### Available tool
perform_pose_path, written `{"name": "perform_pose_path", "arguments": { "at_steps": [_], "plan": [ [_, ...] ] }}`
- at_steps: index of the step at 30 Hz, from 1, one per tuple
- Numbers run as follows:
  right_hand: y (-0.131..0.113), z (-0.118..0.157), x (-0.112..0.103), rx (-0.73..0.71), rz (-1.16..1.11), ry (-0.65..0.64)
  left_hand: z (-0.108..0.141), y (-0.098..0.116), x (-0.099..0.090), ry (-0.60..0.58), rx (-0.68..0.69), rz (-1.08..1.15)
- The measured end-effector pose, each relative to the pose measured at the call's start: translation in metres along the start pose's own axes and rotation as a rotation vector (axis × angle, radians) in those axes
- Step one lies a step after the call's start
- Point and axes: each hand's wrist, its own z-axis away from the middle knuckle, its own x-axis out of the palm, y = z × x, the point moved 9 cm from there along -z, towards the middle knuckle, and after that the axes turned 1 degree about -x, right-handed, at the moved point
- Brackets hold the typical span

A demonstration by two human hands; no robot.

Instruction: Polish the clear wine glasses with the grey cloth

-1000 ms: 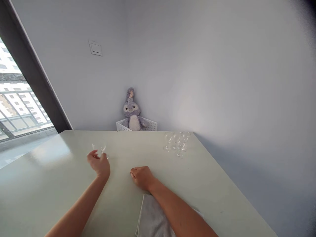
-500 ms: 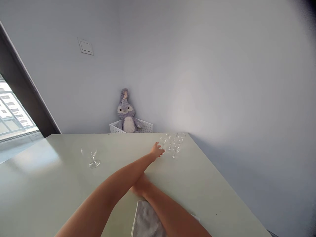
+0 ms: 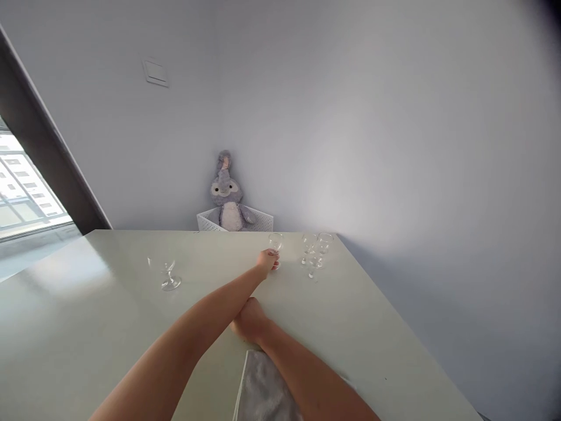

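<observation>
The fingers of our left hand (image 3: pixel 267 259) are curled round the lower part of a clear glass (image 3: pixel 276 240), gripping it below the bowl. We see it upright and colourless, its rounded bowl rising above our knuckles with a thin, pale rim, the light surface (image 3: pixel 372 339) showing straight through it; a bit of its foot glints under our fingers, though we cannot tell whether it touches down. It is near the far edge, to the left of three similar stemmed glasses (image 3: pixel 314 262) that cluster by the right corner and overlap in our view. Another such glass (image 3: pixel 166 271) stands well apart on the left, its broad round foot brighter than its faint bowl. Our right hand (image 3: pixel 251 321) is partly covered by the crossing left forearm (image 3: pixel 205 324), so we cannot tell whether its fingers hold anything; beside it lies a grey cloth (image 3: pixel 265 389).
</observation>
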Motion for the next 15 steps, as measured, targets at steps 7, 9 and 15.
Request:
{"name": "perform_pose_path", "arguments": {
  "at_steps": [7, 9, 15],
  "plan": [
    [-0.001, 0.006, -0.010, -0.025, 0.028, 0.070, 0.024, -0.020, -0.137, 0.398, 0.011, 0.129],
    [-0.001, 0.007, -0.012, -0.017, 0.013, 0.072, 0.032, -0.026, -0.174, 0.506, 0.011, 0.173],
    [-0.001, 0.007, -0.013, 0.002, -0.038, 0.071, 0.044, -0.040, -0.246, 0.710, -0.024, 0.290]
  ]
}}
